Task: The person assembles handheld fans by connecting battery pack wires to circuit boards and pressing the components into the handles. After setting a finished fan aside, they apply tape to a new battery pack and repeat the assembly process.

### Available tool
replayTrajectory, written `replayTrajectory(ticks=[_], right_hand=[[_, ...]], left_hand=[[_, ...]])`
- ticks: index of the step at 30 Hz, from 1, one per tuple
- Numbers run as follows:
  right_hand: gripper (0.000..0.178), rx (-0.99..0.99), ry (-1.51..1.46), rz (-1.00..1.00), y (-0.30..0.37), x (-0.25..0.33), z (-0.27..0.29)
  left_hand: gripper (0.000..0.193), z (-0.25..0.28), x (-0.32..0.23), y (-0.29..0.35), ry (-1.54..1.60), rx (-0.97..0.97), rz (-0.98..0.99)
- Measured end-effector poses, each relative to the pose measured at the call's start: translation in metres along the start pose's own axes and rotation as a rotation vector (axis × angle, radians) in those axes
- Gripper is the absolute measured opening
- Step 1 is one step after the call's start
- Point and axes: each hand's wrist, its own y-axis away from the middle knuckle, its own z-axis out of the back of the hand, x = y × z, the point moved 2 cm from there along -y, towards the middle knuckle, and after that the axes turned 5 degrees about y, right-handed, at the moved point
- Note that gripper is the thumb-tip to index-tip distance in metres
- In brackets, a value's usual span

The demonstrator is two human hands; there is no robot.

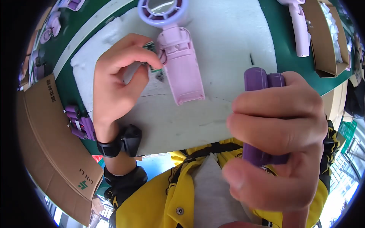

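A pink handheld fan (pixel 185 78) lies on a white foam sheet (pixel 232 41), its handle shell laid open toward me. The round lilac fan head (pixel 163 8) points away, partly cut off by the upper edge. Beside the top of the handle, my left hand (pixel 116 74) pinches a small green circuit board (pixel 156 70) between thumb and fingers; part of the board is hidden. My right hand (pixel 279 125) is raised close to the camera, its fingers wrapped around a pair of purple cylindrical batteries (pixel 255 79). The batteries stand side by side, touching.
More purple batteries (pixel 80 123) lie left of the foam, next to a large cardboard box (pixel 53 148). At the right, another pink fan (pixel 301 36) rests on the green table (pixel 283 34) by an open carton (pixel 325 41). Further fan parts (pixel 53 26) are at the far left.
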Motion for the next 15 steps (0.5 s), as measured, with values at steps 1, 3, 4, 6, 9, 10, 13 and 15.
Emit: replayTrajectory(ticks=[1, 3, 4, 6, 9, 10, 13, 15], right_hand=[[0.025, -0.001, 0.012, -0.013, 0.005, -0.002, 0.004], [0.025, -0.004, 0.031, -0.029, 0.011, 0.021, 0.002], [0.025, -0.005, 0.039, -0.034, 0.009, 0.025, -0.004], [0.025, 0.003, 0.087, -0.041, -0.022, 0.032, -0.047], [0.025, 0.007, 0.104, -0.033, -0.014, 0.019, -0.037], [0.026, 0.008, 0.116, -0.018, -0.013, 0.025, -0.012], [0.027, 0.001, 0.151, 0.037, -0.030, -0.016, -0.012], [0.028, -0.005, 0.161, 0.083, -0.041, -0.019, -0.032]], left_hand=[[0.030, 0.000, 0.001, -0.001, 0.047, 0.005, 0.010], [0.029, -0.001, 0.001, -0.002, 0.136, 0.007, 0.032], [0.029, -0.002, 0.000, -0.002, 0.134, 0.011, 0.038], [0.029, -0.005, -0.004, -0.007, 0.127, -0.002, 0.011], [0.029, -0.003, -0.002, 0.004, 0.123, -0.031, 0.031], [0.029, -0.003, -0.001, 0.004, 0.135, -0.042, 0.038], [0.029, -0.005, -0.002, 0.001, 0.168, -0.064, 0.049], [0.030, -0.011, -0.003, 0.000, 0.234, -0.074, 0.087]])
